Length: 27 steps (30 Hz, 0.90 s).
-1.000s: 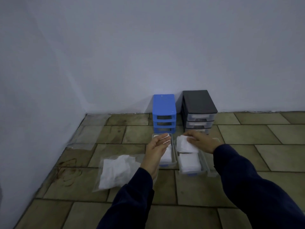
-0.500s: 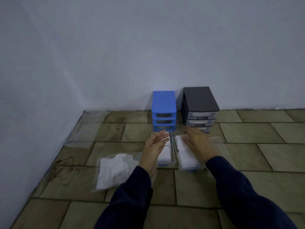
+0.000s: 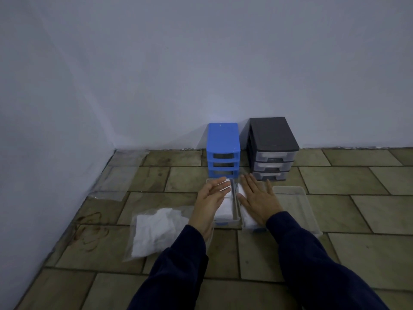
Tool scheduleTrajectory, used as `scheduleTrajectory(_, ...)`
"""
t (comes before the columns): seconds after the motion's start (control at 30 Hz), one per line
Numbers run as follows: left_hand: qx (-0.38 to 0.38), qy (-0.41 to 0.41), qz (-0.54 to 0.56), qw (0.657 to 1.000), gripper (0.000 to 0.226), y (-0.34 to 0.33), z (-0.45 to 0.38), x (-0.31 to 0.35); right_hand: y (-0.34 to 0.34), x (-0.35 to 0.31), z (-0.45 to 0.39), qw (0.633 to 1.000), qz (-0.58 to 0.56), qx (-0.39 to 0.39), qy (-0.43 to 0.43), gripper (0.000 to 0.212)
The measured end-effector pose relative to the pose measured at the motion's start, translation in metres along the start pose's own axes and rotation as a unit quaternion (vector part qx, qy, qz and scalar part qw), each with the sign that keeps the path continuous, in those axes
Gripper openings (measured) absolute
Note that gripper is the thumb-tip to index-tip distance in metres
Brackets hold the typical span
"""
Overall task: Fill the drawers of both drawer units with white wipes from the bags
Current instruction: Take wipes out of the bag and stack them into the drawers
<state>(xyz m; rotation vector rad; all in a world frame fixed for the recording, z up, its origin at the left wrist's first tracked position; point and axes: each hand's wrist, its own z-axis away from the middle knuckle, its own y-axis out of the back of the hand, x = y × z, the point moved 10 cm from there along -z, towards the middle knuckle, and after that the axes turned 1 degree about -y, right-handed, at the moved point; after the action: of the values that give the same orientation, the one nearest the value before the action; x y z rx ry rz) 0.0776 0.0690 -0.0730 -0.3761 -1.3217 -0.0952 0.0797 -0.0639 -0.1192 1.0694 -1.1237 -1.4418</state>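
Tiled floor (image 3: 348,182), bare beside drawers (image 3: 234,217)

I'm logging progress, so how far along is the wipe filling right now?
Done: two drawers on the floor hold white wipes, the left drawer and the middle drawer. In hand: the right hand presses flat on the middle stack; the left hand hovers open. Left: the clear drawer looks empty, the bag still holds wipes, and the blue unit has open slots.

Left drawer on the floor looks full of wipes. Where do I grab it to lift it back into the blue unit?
Grip the left drawer by its long side walls, coming from above, thumb on one wall and fingers on the other. It lies flat and open-topped with wipes inside, so keep it level. The left hand already hovers over it.
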Motion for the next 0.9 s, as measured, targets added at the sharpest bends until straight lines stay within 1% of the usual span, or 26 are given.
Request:
scheduleTrajectory(0.1, 0.007, 0.007, -0.003, 1.000, 0.030, 0.002, 0.001, -0.003, 0.006, 0.001, 0.003, 1.000, -0.004, 0.025, -0.004, 0.066)
scheduleTrajectory(0.2, 0.013, 0.003, -0.009, 1.000, 0.030, 0.003, 0.001, -0.002, 0.023, 0.000, 0.012, 0.996, -0.027, 0.087, -0.003, 0.086)
scheduleTrajectory(0.23, 0.013, 0.001, -0.010, 1.000, 0.029, 0.003, 0.001, -0.001, 0.030, -0.002, 0.017, 0.993, -0.040, 0.111, 0.000, 0.087)
scheduleTrajectory(0.27, 0.012, -0.001, -0.011, 1.000, 0.028, 0.003, 0.001, 0.000, 0.036, -0.004, 0.022, 0.990, -0.052, 0.131, 0.004, 0.082)
scheduleTrajectory(0.3, 0.010, -0.003, -0.012, 1.000, 0.028, 0.003, 0.001, 0.001, 0.041, -0.006, 0.028, 0.988, -0.064, 0.143, 0.009, 0.069)
scheduleTrajectory(0.33, 0.009, -0.003, -0.012, 1.000, 0.028, 0.003, 0.001, 0.001, 0.042, -0.009, 0.033, 0.987, -0.071, 0.141, 0.014, 0.057)
scheduleTrajectory(0.37, 0.008, -0.005, -0.014, 1.000, 0.029, 0.003, 0.001, 0.001, 0.040, -0.012, 0.037, 0.988, -0.076, 0.131, 0.020, 0.052)
scheduleTrajectory(0.5, 0.008, -0.008, -0.009, 1.000, 0.029, 0.001, 0.001, 0.003, 0.012, -0.016, 0.034, 0.995, -0.059, 0.075, 0.029, 0.055)
scheduleTrajectory(0.57, 0.008, -0.010, -0.010, 1.000, 0.027, 0.001, 0.002, 0.005, -0.001, -0.014, 0.026, 0.997, -0.048, 0.050, 0.025, 0.059)
scheduleTrajectory(0.63, 0.007, -0.011, -0.015, 1.000, 0.027, 0.002, 0.001, 0.005, -0.007, -0.012, 0.022, 0.998, -0.036, 0.040, 0.025, 0.077)
scheduleTrajectory(0.67, 0.007, -0.010, -0.016, 1.000, 0.028, 0.003, 0.001, 0.005, -0.009, -0.012, 0.021, 0.998, -0.032, 0.037, 0.028, 0.081)
scheduleTrajectory(0.77, 0.007, -0.008, -0.017, 1.000, 0.031, 0.006, 0.001, 0.004, -0.013, -0.010, 0.020, 0.999, -0.044, 0.014, 0.022, 0.061)
scheduleTrajectory(0.9, 0.006, -0.014, -0.020, 1.000, 0.030, 0.005, 0.001, 0.005, -0.013, -0.012, 0.020, 0.999, -0.050, 0.002, 0.012, 0.061)
